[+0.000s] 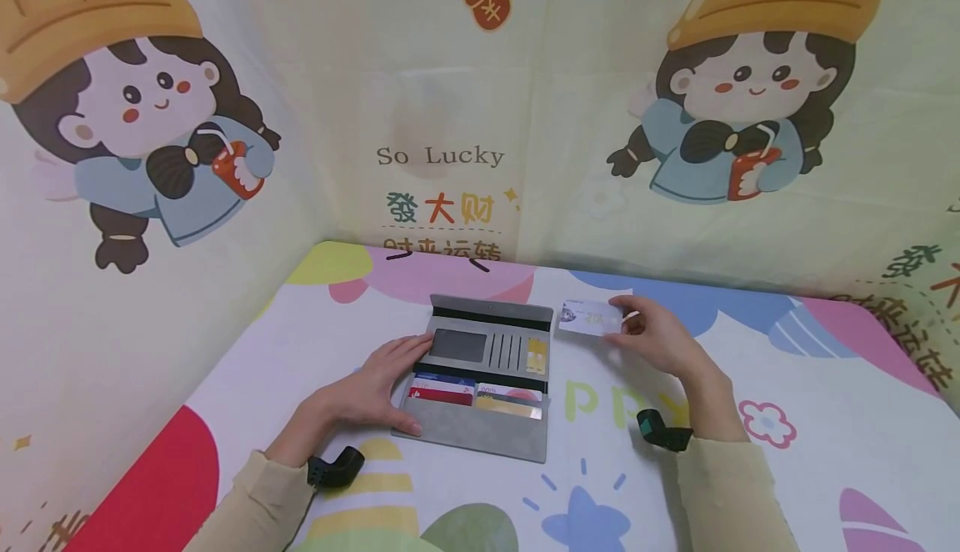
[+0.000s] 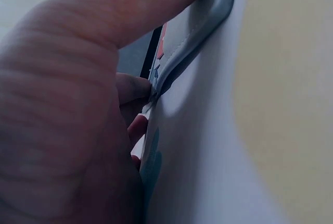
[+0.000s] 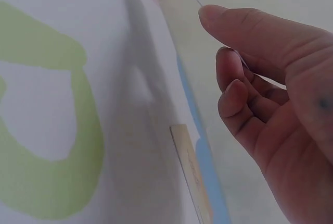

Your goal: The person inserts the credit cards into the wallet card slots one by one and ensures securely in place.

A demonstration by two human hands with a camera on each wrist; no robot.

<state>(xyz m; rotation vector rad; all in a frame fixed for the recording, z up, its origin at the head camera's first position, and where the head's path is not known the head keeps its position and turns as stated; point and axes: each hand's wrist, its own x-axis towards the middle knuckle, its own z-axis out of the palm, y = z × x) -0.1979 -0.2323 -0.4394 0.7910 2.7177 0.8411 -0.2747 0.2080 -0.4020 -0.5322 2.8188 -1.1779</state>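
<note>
A grey long wallet point(image 1: 480, 444) lies unfolded on the table, with a dark window pocket and several narrow slots in its upper half. A yellow card point(image 1: 536, 356) shows at its right side. Lower pockets hold a red and blue card point(image 1: 440, 391) and a gold card point(image 1: 510, 404). My left hand point(image 1: 375, 385) rests along the wallet's left edge, fingers stretched toward the window pocket and thumb on the lower corner. To the right of the wallet, my right hand point(image 1: 656, 335) pinches a white printed card point(image 1: 591, 317) between thumb and fingers.
The tabletop point(image 1: 600, 485) has a bright printed cover, and patterned cloth walls point(image 1: 570, 118) rise behind and at the left. A flat, pale yellow strip point(image 3: 190, 174) lies below my right hand in the right wrist view. Each wrist carries a black band point(image 1: 336, 469).
</note>
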